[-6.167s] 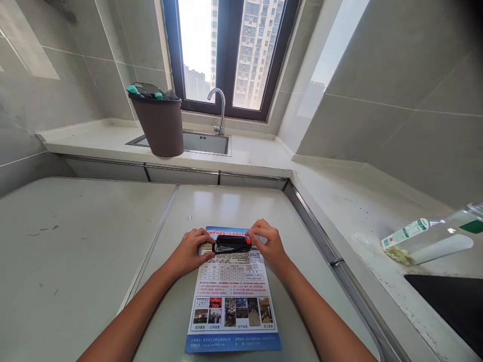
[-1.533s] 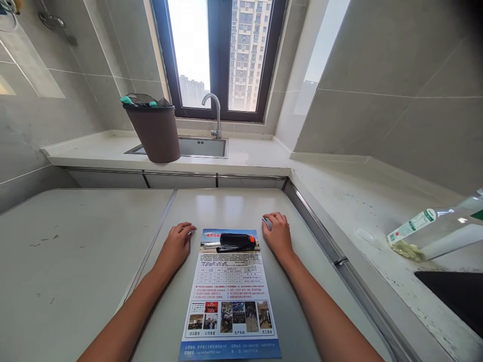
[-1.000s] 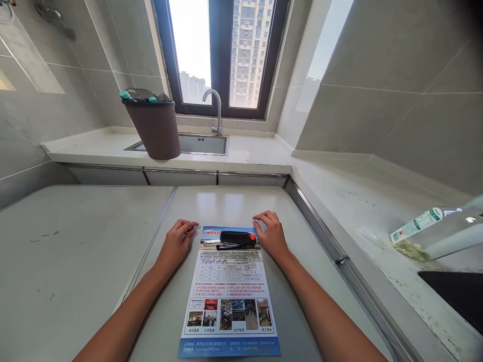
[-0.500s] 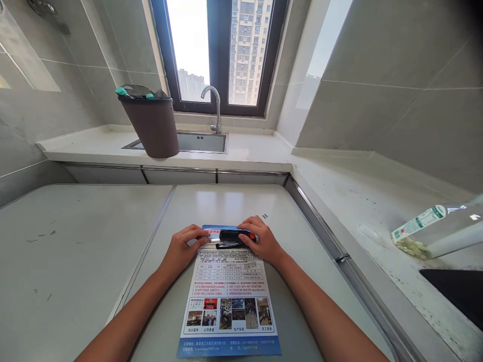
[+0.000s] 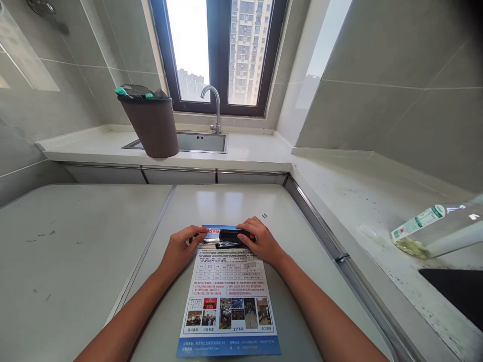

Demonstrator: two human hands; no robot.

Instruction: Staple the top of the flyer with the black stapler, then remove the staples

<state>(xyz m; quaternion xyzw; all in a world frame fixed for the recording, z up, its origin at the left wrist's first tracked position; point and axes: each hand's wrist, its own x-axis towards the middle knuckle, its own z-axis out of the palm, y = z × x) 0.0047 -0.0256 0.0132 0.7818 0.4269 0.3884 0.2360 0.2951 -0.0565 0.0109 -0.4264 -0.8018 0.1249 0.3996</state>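
Note:
A black stapler (image 5: 230,236) with a red part at its right end lies across the top of a printed flyer (image 5: 230,286). Its silver metal rail sticks out to the left. My right hand (image 5: 262,241) is closed over the right end of the stapler, covering most of the red part. At the left end, my left hand (image 5: 184,246) pinches the silver rail between thumb and fingers; its tip is hidden. Two small grey strips, which look like staples (image 5: 264,215), lie on the white table just beyond my right hand.
The white table (image 5: 94,251) has a seam left of the flyer and a few dark marks. Beyond are a counter (image 5: 256,151), a sink (image 5: 204,143), a faucet (image 5: 217,108) and a brown bin (image 5: 151,125). A clear bottle (image 5: 437,231) lies on the right counter.
The silver rail has come out leftward since the oldest frame. My hands, apart from the stapler a second ago, have closed in on it. The grey strips now lie on the table.

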